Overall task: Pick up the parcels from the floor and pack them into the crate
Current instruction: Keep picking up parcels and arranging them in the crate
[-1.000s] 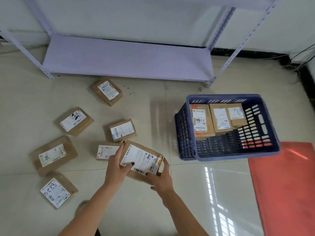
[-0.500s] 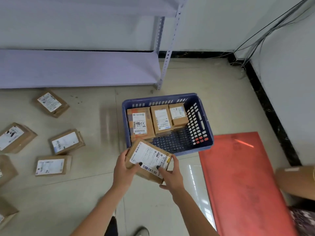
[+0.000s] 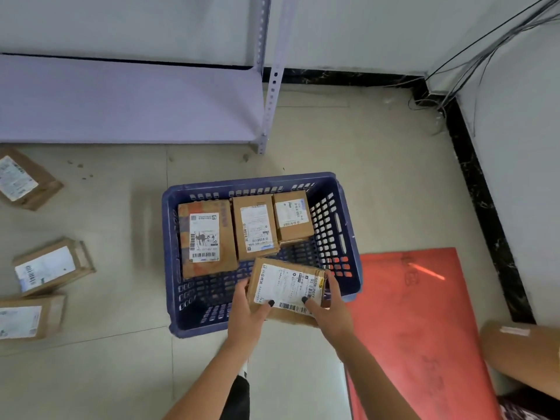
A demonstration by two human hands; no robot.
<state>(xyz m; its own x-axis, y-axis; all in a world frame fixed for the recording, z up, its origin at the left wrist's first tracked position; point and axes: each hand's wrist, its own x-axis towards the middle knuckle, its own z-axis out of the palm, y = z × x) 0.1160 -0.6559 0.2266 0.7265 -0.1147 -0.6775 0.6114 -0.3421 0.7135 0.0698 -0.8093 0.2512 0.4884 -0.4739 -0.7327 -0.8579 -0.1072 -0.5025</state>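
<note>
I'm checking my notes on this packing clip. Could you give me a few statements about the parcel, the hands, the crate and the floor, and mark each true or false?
1. Both hands hold one parcel over the blue crate. True: the left hand and right hand grip it from either side.
2. The crate is empty. False: three parcels already lie side by side at its far end.
3. Parcels still lie on the floor to the left of the crate. True.
4. The held parcel's label faces down. False: its white label faces up.
5. A red mat lies right of the crate. True.
</note>
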